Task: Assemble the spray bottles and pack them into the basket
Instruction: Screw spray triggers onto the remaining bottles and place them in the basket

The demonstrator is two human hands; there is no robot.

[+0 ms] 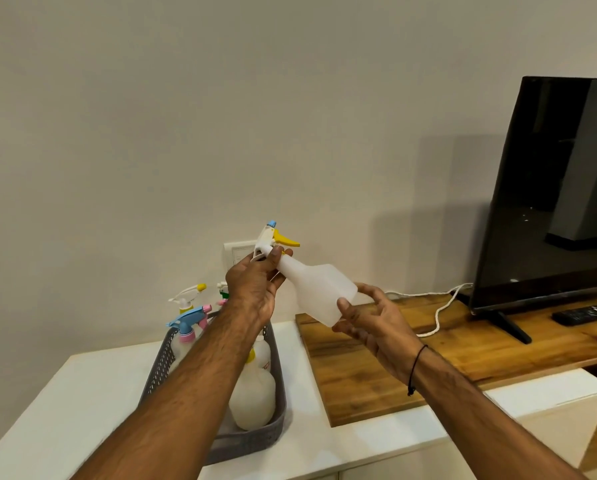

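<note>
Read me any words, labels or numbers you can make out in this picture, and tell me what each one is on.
No text can be read here.
Bottle in the basket: a small red mark, too blurred to read.
Remote by the TV: tiny red and white marks, too small to read.
Bottle held in both hands: plain, no label showing.

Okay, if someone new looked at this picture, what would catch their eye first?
The white spray bottle held up mid-frame: the left hand grips its neck, the right hand its base. Below left, a grey basket holds more bottles. A black TV stands at right.
</note>
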